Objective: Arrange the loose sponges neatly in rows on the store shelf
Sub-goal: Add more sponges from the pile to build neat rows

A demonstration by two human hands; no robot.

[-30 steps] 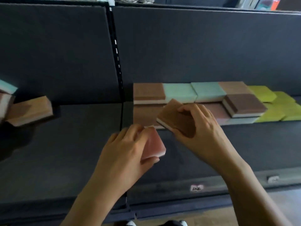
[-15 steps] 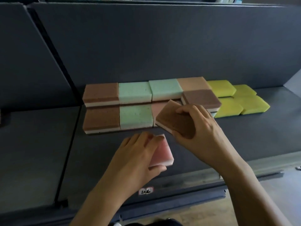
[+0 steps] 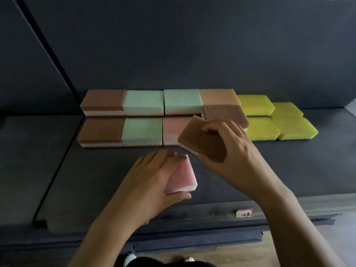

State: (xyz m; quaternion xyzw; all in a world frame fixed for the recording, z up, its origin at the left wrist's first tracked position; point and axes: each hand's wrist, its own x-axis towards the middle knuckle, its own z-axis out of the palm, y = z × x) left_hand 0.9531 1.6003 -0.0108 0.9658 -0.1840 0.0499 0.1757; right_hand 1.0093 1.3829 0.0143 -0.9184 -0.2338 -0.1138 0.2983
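We find the left hand (image 3: 150,176) over the middle of the shelf (image 3: 92,180), between its front edge and the arranged rows. Its fingers curl over the top of a pink sponge (image 3: 184,176) and the thumb presses the near side. We cannot tell whether this sponge rests on the shelf or is lifted clear of it.

The right hand (image 3: 233,151) grips a tan-brown sponge (image 3: 196,138) with a white underlayer, fingers over the top face. This sponge is tilted, and its far corner overlaps the front row.

Toward the rear edge of the shelf we count two rows. The back row runs, left to right:
- rear brown sponge (image 3: 103,102)
- two rear green sponges (image 3: 143,103)
- light tan sponge (image 3: 217,96)

The front row runs:
- front brown sponge (image 3: 100,132)
- front green sponge (image 3: 141,132)
- pale pink sponge (image 3: 173,130), partly covered by the held sponge

A purplish-brown sponge (image 3: 225,113) lies skewed at the right end of the rows. Four yellow sponges (image 3: 254,105) sit grouped beside it, touching one another. A small handwritten label (image 3: 244,212) is fixed to the shelf's front edge.
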